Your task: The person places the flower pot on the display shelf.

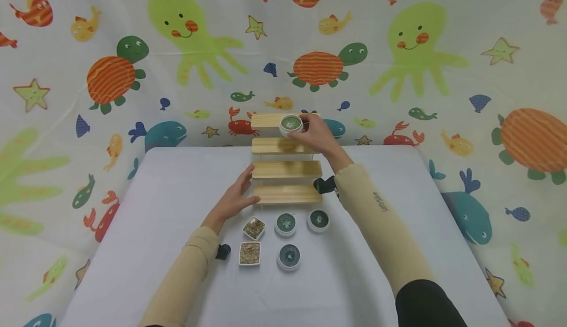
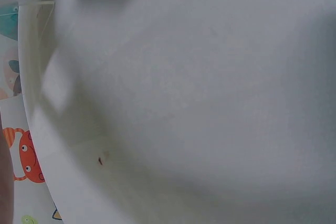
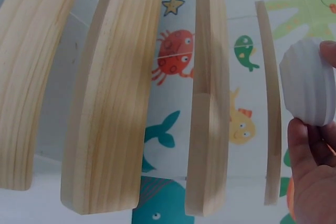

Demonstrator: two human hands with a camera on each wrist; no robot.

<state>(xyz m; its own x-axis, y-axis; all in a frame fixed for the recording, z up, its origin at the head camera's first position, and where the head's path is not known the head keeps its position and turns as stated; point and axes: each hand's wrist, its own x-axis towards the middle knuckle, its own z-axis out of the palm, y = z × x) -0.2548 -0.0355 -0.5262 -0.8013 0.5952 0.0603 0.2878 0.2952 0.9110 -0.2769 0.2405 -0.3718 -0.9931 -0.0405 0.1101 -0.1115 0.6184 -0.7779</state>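
Note:
Up at the top board of a four-step wooden rack (image 1: 287, 170), my right hand (image 1: 315, 134) holds a small round white cup (image 1: 291, 123) with green contents. The right wrist view shows the fluted side of that cup (image 3: 304, 82), pinched between thumb and fingers beyond the topmost board (image 3: 270, 108). Whether the cup touches the board, I cannot tell. My left hand (image 1: 234, 195) rests at the left ends of the lower two boards, its fingers extended and thumb apart. The left wrist view shows mostly white cloth (image 2: 199, 98).
In front of the rack stand round white cups with dark green contents (image 1: 285, 224), (image 1: 318, 220) and a bluish-grey one (image 1: 289, 256). Two square white dishes (image 1: 254, 228), (image 1: 250, 253) hold brownish bits. A printed sea-animal curtain (image 1: 274, 46) hangs behind the white table (image 1: 177, 189).

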